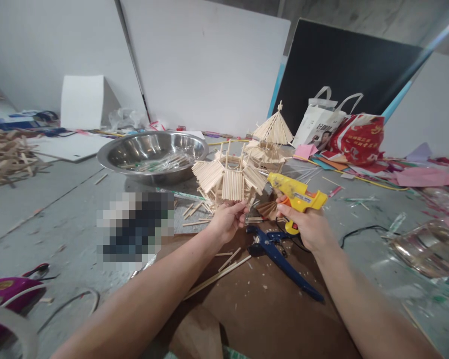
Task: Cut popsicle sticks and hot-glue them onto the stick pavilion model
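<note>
My left hand (227, 219) pinches the lower edge of a small model building made of wooden sticks (230, 179), which stands on the grey floor. My right hand (307, 224) is wrapped round the handle of a yellow hot glue gun (294, 192), whose nozzle points left toward the model's roof panels. A second stick model with a pointed roof (271, 137) stands just behind. Blue-handled pliers (280, 257) lie on brown cardboard (254, 299) below my hands, beside several loose wooden sticks (224, 271).
A steel bowl (153, 154) holding sticks sits at the back left. A heap of sticks (5, 157) lies far left. Bags (344, 129) and coloured paper (422, 177) crowd the right. White and black boards lean against the wall. Clear plastic (422, 247) lies near right.
</note>
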`<act>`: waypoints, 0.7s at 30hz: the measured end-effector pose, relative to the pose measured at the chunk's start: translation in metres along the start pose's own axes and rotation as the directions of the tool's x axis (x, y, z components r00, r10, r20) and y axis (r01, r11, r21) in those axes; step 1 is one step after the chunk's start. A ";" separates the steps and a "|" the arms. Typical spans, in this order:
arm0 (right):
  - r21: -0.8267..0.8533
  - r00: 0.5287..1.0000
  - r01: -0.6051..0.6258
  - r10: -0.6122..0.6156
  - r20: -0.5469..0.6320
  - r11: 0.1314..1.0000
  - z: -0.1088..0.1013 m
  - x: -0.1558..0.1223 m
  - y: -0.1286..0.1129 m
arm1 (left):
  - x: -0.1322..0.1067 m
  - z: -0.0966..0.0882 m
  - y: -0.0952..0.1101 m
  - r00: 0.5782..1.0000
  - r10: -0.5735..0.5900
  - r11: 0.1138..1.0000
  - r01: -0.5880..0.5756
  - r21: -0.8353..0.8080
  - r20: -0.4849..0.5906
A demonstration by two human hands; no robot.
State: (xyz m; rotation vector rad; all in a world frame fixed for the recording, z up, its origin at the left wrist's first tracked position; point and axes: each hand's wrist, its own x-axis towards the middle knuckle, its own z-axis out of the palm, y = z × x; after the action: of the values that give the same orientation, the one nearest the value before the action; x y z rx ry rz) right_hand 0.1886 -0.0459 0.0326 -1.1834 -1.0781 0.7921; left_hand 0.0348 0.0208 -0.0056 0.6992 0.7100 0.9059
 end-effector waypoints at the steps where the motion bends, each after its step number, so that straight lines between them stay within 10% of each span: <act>1: -0.001 1.000 0.000 0.000 -0.001 1.000 0.000 0.000 0.000 | 0.000 0.000 0.000 1.000 0.001 1.000 -0.001 -0.004 0.005; 14: 0.023 1.000 0.013 -0.013 -0.007 1.000 -0.007 0.003 -0.003 | -0.008 0.002 -0.002 0.999 0.001 1.000 -0.001 0.001 0.034; 21: -0.257 0.997 0.039 -0.056 -0.059 0.966 -0.060 0.024 -0.024 | -0.027 0.011 -0.005 0.994 -0.037 0.991 0.024 0.132 0.100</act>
State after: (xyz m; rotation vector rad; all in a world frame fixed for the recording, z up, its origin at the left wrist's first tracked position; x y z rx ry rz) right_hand 0.2516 -0.0486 0.0604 -1.3854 -1.1744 0.5838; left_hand 0.0339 -0.0070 0.0036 0.8427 0.6909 0.7945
